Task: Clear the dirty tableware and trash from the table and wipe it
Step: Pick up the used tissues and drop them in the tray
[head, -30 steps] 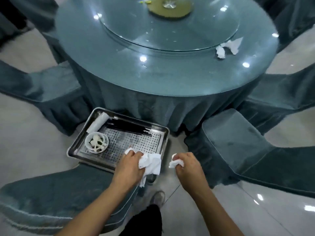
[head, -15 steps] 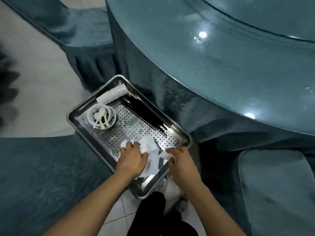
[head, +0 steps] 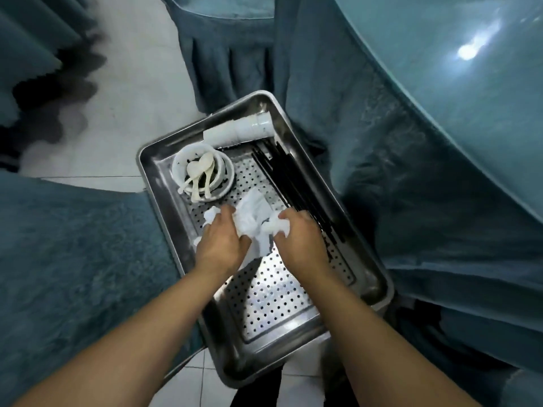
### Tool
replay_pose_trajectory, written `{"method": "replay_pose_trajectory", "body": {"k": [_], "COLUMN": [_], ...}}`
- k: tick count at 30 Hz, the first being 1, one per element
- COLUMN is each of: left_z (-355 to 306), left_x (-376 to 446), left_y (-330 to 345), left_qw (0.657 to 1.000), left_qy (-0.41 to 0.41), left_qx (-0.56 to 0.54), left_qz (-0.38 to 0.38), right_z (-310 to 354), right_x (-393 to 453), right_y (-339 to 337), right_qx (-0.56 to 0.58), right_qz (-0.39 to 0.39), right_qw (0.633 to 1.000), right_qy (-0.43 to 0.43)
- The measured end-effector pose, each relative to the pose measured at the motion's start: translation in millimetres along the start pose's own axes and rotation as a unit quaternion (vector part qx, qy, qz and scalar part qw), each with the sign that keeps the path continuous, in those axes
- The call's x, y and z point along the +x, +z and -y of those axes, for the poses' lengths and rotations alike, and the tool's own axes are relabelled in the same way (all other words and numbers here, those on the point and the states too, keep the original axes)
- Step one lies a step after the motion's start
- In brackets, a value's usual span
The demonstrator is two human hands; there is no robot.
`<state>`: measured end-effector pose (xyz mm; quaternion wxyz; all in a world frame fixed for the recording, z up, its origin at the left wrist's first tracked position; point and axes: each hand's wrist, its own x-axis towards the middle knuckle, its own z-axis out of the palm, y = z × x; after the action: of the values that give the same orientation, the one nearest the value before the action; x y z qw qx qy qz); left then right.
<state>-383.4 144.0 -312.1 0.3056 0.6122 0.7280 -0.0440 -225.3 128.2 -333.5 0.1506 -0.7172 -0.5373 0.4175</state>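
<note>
Stainless steel fills the middle of the head view: a metal tray [head: 379, 277] with a perforated insert sits on a teal-covered chair seat [head: 73, 259], beside the draped edge of the round table [head: 470, 98]. Both hands are down over the tray's centre. The left hand [head: 220, 245] has its fingers curled round crumpled white napkins [head: 252, 218], with a small wad poking out past its knuckles. The right hand [head: 299, 242] pinches the other side of the same bunch of paper, fingers bent over it, so the napkins are held between the two hands just above the perforated surface.

Toward the far end of the tray stands a stack of white bowls [head: 202, 171] with several white spoons [head: 199, 177] lying in the top one. Behind the bowls a row of nested white cups [head: 244, 130] lies on its side against the tray's far wall. A bundle of black chopsticks [head: 293, 189] runs along the tray's right side, passing just beside the right hand. Pale floor tiles [head: 132, 83] show to the left, and teal fabric hangs in folds from the table's rim.
</note>
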Motion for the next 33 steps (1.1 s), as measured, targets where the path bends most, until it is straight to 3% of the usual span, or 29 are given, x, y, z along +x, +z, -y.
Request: {"method": "replay_pose_trajectory", "body": {"k": [5, 10, 21, 27, 33], "left_z": [-8, -31, -139, -210, -292], "left_x": [2, -27, -100, -140, -171], "left_y": [2, -15, -100, -118, -106], "left_qw": [0.994, 0.992, 0.971, 0.946, 0.923], "left_qy": [-0.02, 0.01, 0.204, 0.294, 0.361], "left_qx": [0.092, 0.123, 0.089, 0.077, 0.089], "left_qz": [0.05, 0.037, -0.085, -0.114, -0.097], "right_z": [3, 6, 47, 38, -1], "right_x": [14, -11, -95, -137, -169], "right_y": [-1, -34, -161, -239, -313], "right_qx": [-0.03, -0.031, -0.051, -0.04, -0.047], "right_qz": [0.045, 0.025, -0.142, -0.231, -0.305], "right_qw": [0.998, 0.998, 0.976, 0.961, 0.946], "right_qy": [-0.028, -0.046, -0.155, -0.144, -0.1]}}
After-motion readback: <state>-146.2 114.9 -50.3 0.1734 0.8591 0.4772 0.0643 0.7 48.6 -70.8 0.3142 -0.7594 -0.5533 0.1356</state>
